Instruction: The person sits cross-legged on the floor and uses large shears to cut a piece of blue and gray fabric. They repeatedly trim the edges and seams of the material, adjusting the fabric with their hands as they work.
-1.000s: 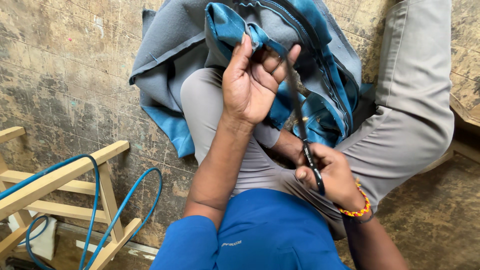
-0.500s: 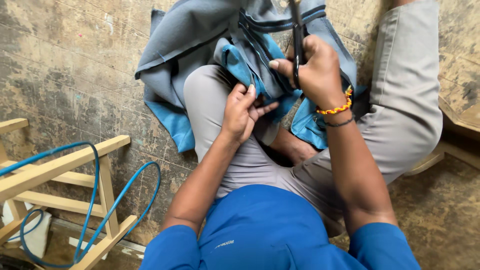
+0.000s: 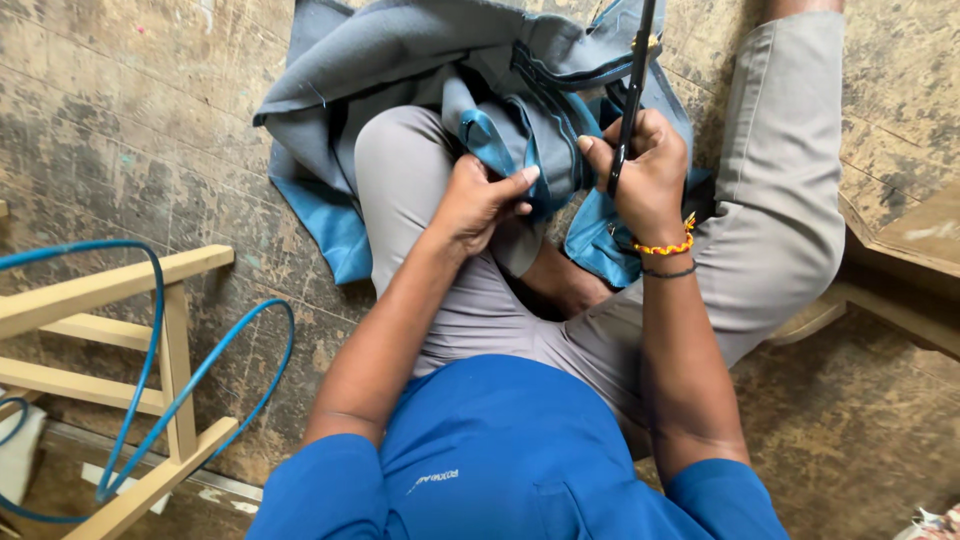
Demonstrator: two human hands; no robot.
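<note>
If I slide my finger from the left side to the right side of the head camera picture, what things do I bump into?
Wooden frame → blue hose → left hand pinching the grey-and-blue cloth → right hand holding black scissors → wooden board.

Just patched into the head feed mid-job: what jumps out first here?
The scissors, upright at top centre in the right hand, whose grip is closed around the handles. Beside it the left hand pinches a fold of the grey and blue cloth draped over the person's knees. At lower left, a blue hose loops through a pale wooden frame on the worn floor.
</note>
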